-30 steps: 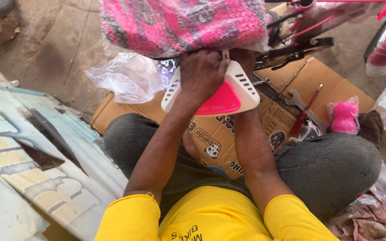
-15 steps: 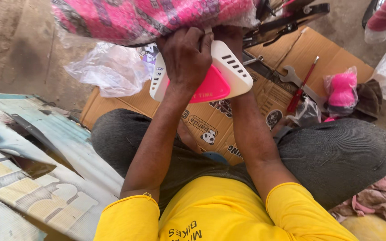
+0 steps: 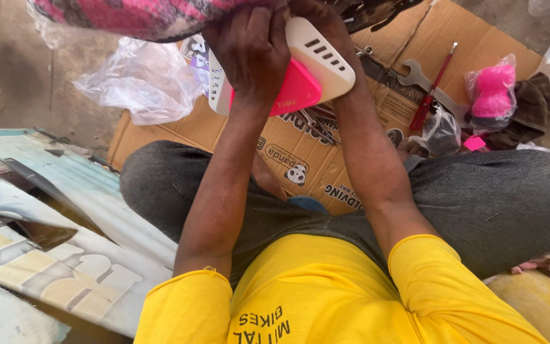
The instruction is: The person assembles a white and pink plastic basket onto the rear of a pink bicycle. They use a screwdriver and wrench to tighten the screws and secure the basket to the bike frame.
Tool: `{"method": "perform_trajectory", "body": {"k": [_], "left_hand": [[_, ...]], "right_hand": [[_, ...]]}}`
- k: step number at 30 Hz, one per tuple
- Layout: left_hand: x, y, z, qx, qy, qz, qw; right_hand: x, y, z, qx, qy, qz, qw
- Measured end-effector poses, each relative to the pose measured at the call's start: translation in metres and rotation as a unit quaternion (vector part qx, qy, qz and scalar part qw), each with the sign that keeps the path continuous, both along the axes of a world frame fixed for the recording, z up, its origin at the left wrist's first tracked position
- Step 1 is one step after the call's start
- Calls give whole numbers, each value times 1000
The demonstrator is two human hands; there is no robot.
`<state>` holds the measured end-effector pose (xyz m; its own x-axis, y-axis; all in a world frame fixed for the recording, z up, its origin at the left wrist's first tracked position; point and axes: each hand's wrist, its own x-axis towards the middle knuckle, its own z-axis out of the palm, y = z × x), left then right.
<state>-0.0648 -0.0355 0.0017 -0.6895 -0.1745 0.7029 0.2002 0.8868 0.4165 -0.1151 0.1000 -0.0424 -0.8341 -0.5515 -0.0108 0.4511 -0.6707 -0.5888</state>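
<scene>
I sit cross-legged and hold a white plastic plate (image 3: pixel 327 58) with slots and a bright pink centre up against a pink patterned fabric-covered thing (image 3: pixel 141 16) at the top of the view. My left hand (image 3: pixel 249 51) wraps over the plate's left side, with the fingers curled around it. My right hand (image 3: pixel 321 18) grips the plate's upper edge and is partly cut off by the frame. What the fingertips do under the fabric thing is hidden.
A flattened cardboard box (image 3: pixel 300 150) lies over my legs and the floor. It carries a wrench (image 3: pixel 415 76), a red-handled screwdriver (image 3: pixel 431 94) and a bag of pink parts (image 3: pixel 493 89). A clear plastic bag (image 3: pixel 141 83) lies at the left. Painted metal sheets (image 3: pixel 46 223) are beside my left knee.
Both hands and the plate have risen toward the top of the view and sit closer under the pink fabric thing. The plate has tilted a little. The grip is the same.
</scene>
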Motion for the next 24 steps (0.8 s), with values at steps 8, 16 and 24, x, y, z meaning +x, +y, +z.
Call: {"method": "perform_trajectory", "body": {"k": [8, 16, 24], "left_hand": [[8, -12, 3, 7, -17, -75, 997], [16, -14, 35, 104, 30, -115, 987], [18, 27, 41, 471, -184, -231, 831]], "right_hand": [[-32, 43, -26, 160, 16, -7, 987], [-16, 87, -9, 127, -220, -285, 924], [43, 70, 116, 523, 304, -202, 770]]}}
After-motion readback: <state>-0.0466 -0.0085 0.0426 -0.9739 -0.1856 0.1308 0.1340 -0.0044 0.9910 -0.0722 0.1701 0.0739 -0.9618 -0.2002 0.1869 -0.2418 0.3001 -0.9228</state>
